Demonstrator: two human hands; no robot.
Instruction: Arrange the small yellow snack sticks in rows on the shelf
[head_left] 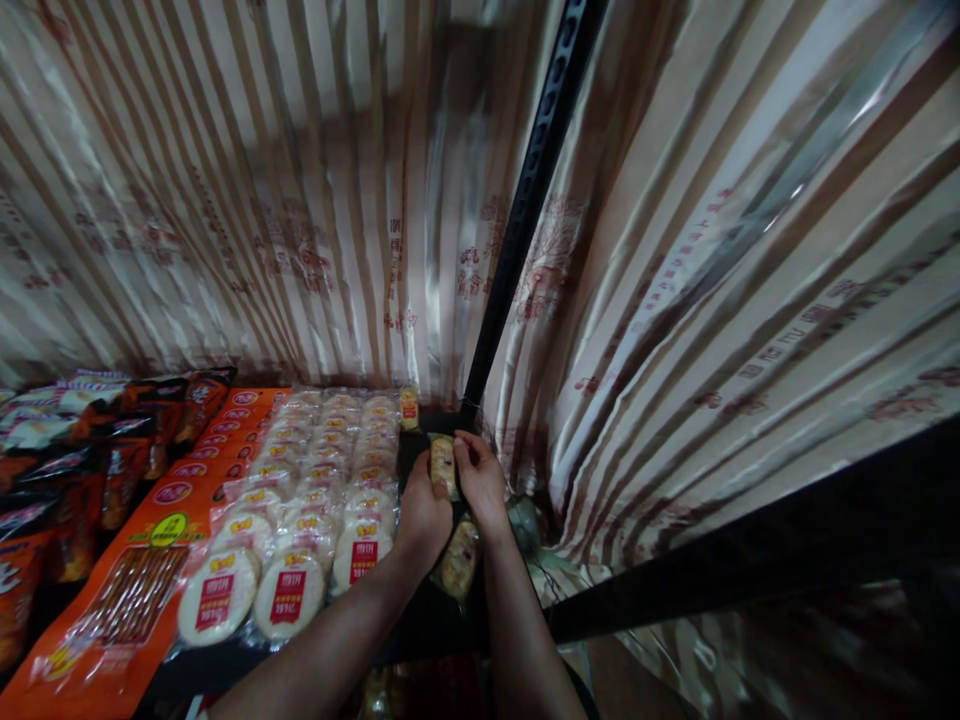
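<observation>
Between my two hands is a small yellowish wrapped snack [442, 456], long and speckled with dark bits, in clear plastic. My left hand [426, 510] grips its left side and lower end, fingers closed. The closed fingertips of my right hand [481, 482] pinch its upper right edge. A similar wrapped snack [459, 562] lies on the dark shelf [420, 630] between my forearms. Just left of my left hand stand rows of round white rice crackers [365, 550] in clear packs with red labels. Behind them, at the shelf's back, sits a small yellow pack [409, 408] with a red label.
Orange snack packets [135, 600] overlap in a row left of the crackers, and dark-and-orange bags [124, 470] fill the far left. A black slotted post [517, 230] rises behind my hands. Printed plastic sheeting [337, 200] hangs behind; a black rail [750, 530] crosses at right.
</observation>
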